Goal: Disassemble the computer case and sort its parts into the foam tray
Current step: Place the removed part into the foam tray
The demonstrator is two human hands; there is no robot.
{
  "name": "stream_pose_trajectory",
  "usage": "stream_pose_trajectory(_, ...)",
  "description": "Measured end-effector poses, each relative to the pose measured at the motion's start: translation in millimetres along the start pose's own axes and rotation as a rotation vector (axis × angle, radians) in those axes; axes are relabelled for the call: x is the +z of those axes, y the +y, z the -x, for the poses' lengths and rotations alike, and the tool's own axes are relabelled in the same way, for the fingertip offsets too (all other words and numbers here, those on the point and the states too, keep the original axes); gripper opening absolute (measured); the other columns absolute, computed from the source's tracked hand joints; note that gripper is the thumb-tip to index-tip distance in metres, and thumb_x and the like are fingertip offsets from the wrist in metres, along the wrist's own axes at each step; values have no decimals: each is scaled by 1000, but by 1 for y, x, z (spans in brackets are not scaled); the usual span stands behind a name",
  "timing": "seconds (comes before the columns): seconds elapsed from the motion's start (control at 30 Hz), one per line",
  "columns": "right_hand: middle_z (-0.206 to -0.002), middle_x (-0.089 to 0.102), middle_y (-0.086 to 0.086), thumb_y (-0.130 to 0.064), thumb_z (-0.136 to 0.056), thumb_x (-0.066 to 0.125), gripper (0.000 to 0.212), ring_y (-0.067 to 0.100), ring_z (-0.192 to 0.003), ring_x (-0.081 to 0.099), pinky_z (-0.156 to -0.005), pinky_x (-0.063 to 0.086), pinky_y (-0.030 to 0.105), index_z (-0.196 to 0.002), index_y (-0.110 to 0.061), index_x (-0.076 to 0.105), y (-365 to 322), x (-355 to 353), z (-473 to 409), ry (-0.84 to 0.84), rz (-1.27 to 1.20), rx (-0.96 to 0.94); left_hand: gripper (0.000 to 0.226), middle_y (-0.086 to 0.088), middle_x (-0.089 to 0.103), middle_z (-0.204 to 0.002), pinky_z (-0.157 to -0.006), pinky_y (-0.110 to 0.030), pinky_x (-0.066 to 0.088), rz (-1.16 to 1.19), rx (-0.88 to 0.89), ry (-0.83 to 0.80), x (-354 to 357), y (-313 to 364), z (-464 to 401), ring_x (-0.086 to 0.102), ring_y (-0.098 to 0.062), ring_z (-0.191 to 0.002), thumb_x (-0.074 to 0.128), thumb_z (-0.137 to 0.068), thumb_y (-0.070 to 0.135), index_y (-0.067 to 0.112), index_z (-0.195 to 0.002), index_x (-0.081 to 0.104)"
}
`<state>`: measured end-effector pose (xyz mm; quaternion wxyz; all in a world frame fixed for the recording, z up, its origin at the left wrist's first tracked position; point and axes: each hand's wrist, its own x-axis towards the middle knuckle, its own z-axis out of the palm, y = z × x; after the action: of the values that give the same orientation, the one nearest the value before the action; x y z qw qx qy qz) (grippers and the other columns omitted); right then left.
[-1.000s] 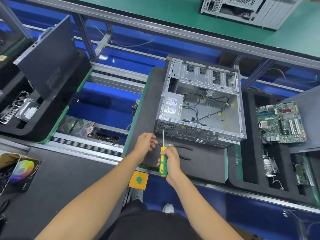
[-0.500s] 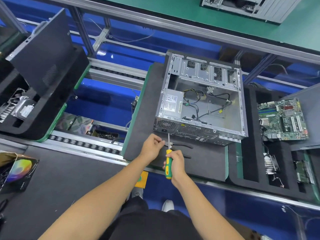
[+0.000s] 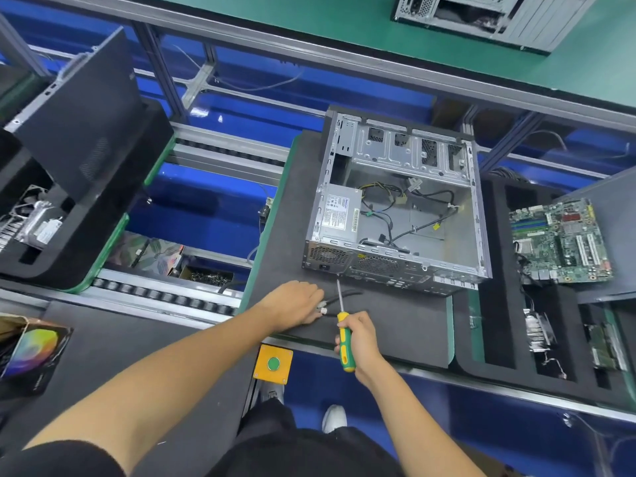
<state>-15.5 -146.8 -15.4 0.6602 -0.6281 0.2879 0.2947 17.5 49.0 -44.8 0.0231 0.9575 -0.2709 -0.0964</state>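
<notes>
**Hands at the rear of the open case**

Right hand (image 3: 359,340) curls its fingers round the yellow-and-green handle of a screwdriver (image 3: 344,333), whose shaft points up toward the rear panel of the computer case (image 3: 395,208), the tip just short of it. Left hand (image 3: 296,302) lies palm down on the dark foam mat (image 3: 406,321), fingers bent over the head of a pair of pliers (image 3: 339,301) with black handles; whether it grips them I cannot tell. The case lies on its side on the mat, open side up, with a power supply (image 3: 339,215) and loose cables inside. To the right, the foam tray (image 3: 499,304) holds a motherboard (image 3: 561,242) and smaller parts in its slots.
</notes>
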Motion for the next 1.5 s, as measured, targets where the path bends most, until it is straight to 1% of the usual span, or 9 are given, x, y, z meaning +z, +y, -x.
stream_pose_trajectory(0.23, -80, 53, 10, 0, -92, 56, 20, 15, -52, 53, -46, 46, 29, -87, -13, 41, 1, 0, -2, -13, 19, 4, 26, -2, 57, -86, -69, -41, 48, 155, -339, 122, 14, -44, 80, 59, -28, -75, 48, -101, 41, 18, -89, 51)
stream_pose_trajectory(0.5, -81, 54, 11, -3, -92, 57, 19, 16, -53, 55, -48, 48, 30, -87, -13, 41, 2, 3, -4, -22, 76, -7, 32, -3, 51, -70, -52, -37, 44, 80, -421, 235, 15, -63, 102, 54, -26, -59, 78, -88, 22, 17, -75, 49)
stream_pose_trajectory(0.73, -83, 55, 12, -4, -92, 59, 19, 16, -54, 56, -48, 50, 30, -88, -13, 42, 6, 1, -5, -2, 79, -10, 26, -9, 61, -87, -68, -46, 49, 237, -692, 221, -12, -49, 34, 62, -33, -78, 52, -105, 36, 12, -93, 55)
stream_pose_trajectory(0.87, -85, 57, 12, -5, -90, 61, 22, 16, -54, 58, -49, 51, 30, -91, -13, 41, 3, 2, -4, -6, 106, -39, 29, -8, 58, -90, -68, -41, 46, 558, -915, 212, -23, -38, -9, 55, -29, -77, 52, -104, 39, 11, -96, 47)
stream_pose_trajectory(1.03, -78, 58, 12, -2, -90, 58, 21, 17, -52, 60, -48, 50, 29, -90, -13, 40, -4, 9, -6, -48, 129, -85, 17, -1, 56, -85, -70, -36, 39, 1090, -1150, 551, -7, -6, 2, 53, -20, -76, 49, -105, 25, 8, -101, 50)
stream_pose_trajectory(1.13, -77, 58, 13, 0, -90, 57, 19, 17, -51, 60, -47, 49, 29, -90, -12, 42, -3, 14, -7, -53, 141, -87, 15, -5, 60, -94, -69, -31, 39, 1383, -1321, 605, 0, 12, 0, 53, -19, -80, 39, -106, 12, 10, -105, 54)
stream_pose_trajectory(1.23, -78, 57, 15, 1, -91, 56, 19, 17, -50, 59, -46, 48, 28, -91, -11, 41, 1, 14, -6, -60, 135, -80, 33, -15, 62, -107, -73, -24, 51, 1826, -1299, 647, -9, 19, -15, 59, -15, -81, 35, -104, -7, -1, -127, 58)
stream_pose_trajectory(1.37, -79, 58, 15, 1, -91, 56, 19, 18, -50, 59, -45, 48, 28, -90, -11, 41, 4, 8, -6, -60, 137, -75, 40, -19, 60, -126, -113, -32, 44, 2370, -1157, 702, -13, 21, -18, 59, -24, -118, 39, -103, -15, -10, -142, 47)
stream_pose_trajectory(1.5, -77, 57, 14, 0, -92, 55, 18, 17, -50, 59, -45, 48, 28, -89, -11, 41, 3, -2, -7, -45, 143, -85, 37, -14, 68, -116, -103, -28, 50, 2422, -1098, 711, -7, 28, -16, 68, -19, -107, 36, -107, -7, -7, -142, 48)
